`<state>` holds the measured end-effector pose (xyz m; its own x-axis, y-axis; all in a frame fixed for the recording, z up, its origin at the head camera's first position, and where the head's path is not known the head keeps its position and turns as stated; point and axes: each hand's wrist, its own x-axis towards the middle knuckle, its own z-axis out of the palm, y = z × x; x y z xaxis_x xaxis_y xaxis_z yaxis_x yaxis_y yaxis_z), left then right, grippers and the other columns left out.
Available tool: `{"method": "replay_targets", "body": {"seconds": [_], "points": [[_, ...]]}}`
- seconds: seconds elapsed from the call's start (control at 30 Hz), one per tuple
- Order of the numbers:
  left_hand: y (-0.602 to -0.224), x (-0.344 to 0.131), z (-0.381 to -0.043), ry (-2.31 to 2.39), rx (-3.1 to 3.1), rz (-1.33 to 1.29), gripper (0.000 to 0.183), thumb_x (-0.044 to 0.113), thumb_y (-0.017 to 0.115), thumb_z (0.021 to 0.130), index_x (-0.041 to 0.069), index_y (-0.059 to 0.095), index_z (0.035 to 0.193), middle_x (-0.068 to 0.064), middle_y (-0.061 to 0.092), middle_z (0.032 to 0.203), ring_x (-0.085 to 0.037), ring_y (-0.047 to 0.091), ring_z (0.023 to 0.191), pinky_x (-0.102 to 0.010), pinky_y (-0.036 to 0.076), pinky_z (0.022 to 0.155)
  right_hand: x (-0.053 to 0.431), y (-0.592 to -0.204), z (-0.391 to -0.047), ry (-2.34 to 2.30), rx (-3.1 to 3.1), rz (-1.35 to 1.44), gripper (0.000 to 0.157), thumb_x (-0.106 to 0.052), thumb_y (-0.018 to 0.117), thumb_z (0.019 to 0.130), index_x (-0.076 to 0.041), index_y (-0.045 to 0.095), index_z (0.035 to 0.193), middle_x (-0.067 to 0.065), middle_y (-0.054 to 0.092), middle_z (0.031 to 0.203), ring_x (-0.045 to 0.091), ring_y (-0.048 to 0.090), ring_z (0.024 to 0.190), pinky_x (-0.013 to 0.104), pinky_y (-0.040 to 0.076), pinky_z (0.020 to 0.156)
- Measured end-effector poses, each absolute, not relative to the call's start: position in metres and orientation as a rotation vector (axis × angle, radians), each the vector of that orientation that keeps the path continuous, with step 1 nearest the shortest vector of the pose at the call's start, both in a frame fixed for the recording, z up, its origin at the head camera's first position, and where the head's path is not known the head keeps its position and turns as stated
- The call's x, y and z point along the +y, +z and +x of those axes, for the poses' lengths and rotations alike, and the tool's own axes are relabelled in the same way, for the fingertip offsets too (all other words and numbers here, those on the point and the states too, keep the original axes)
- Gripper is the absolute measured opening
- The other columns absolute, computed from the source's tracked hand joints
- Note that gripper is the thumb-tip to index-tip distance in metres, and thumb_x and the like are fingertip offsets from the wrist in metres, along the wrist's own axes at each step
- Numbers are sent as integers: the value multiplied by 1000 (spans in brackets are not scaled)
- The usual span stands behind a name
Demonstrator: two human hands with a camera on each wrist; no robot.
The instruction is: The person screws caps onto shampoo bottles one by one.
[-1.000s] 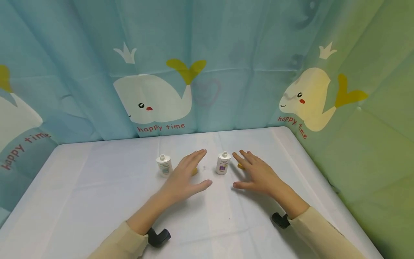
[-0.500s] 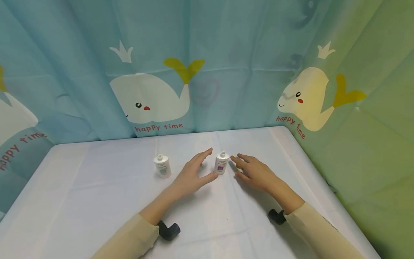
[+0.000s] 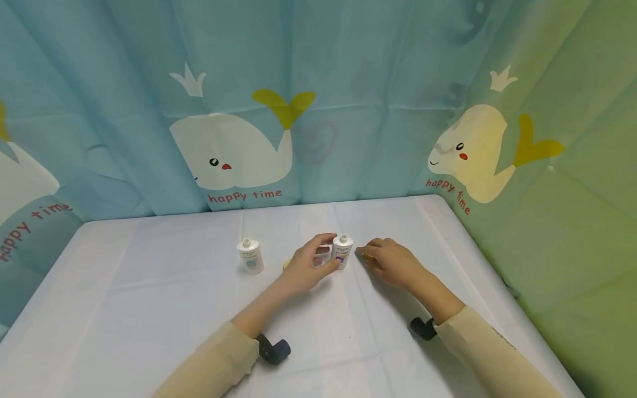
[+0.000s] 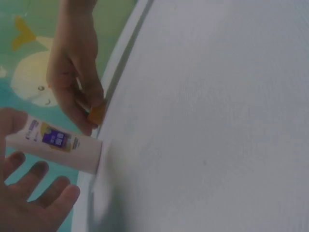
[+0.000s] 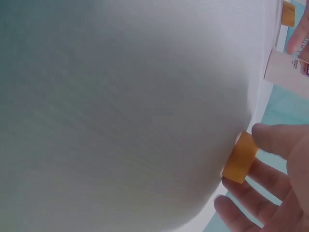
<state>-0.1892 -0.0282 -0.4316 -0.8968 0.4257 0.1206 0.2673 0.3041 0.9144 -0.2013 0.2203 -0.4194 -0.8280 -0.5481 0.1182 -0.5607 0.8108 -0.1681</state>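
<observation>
A white bottle point(image 3: 342, 252) with a purple label and an uncapped neck stands upright on the table. My left hand point(image 3: 309, 266) is beside it, thumb against its front. In the left wrist view the fingers point(image 4: 58, 193) are loosely bent and apart from the bottle. To the right, my right hand point(image 3: 395, 264) pinches an orange-yellow cap point(image 5: 240, 158) between thumb and fingers, low at the tabletop; in the head view the hand mostly covers this cap.
Further left stands a second white uncapped bottle point(image 3: 250, 256). Another yellow cap point(image 3: 286, 264) lies behind my left hand, partly hidden. The white-covered table point(image 3: 164, 309) meets a blue whale-print curtain point(image 3: 348, 155) at the back and green cloth at the right.
My left hand has moved right, up to the purple-labelled bottle, uncovering the cap behind it. My right hand has lowered and its fingers have closed on the other cap.
</observation>
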Motion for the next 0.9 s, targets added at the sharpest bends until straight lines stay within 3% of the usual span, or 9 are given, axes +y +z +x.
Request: {"method": "replay_targets", "body": {"seconds": [0.23, 0.37, 0.7, 0.9], "points": [[-435, -23, -191, 1756, 2339, 642, 46, 18, 67, 96, 10, 49, 138, -11, 59, 133, -27, 59, 121, -40, 52, 100, 220, -420, -204, 342, -2890, 918, 27, 3, 73, 85, -11, 76, 108, 4, 70, 98, 23, 66, 90, 40, 56, 78], [-439, -21, -192, 1794, 2323, 610, 43, 18, 67, 96, 10, 50, 135, -12, 60, 131, -27, 61, 119, -40, 53, 100, 221, -418, -205, 373, -2872, 920, 28, 4, 73, 85, -10, 74, 109, 3, 69, 95, 20, 65, 85, 38, 56, 75], [-448, -12, -194, 1832, 2312, 573, 41, 15, 68, 95, 8, 51, 132, -14, 60, 131, -27, 62, 119, -35, 53, 98, 221, -391, -199, 543, -2841, 818, 33, -6, 70, 91, -10, 67, 124, 6, 72, 113, 24, 69, 91, 43, 57, 79], [-451, -9, -197, 1843, 2339, 584, 37, 14, 66, 97, 8, 52, 130, -14, 62, 127, -25, 66, 112, -33, 55, 94, 220, -374, -198, 656, -2820, 781, 30, -11, 70, 93, -11, 67, 123, 4, 71, 116, 22, 67, 92, 38, 57, 77]]}}
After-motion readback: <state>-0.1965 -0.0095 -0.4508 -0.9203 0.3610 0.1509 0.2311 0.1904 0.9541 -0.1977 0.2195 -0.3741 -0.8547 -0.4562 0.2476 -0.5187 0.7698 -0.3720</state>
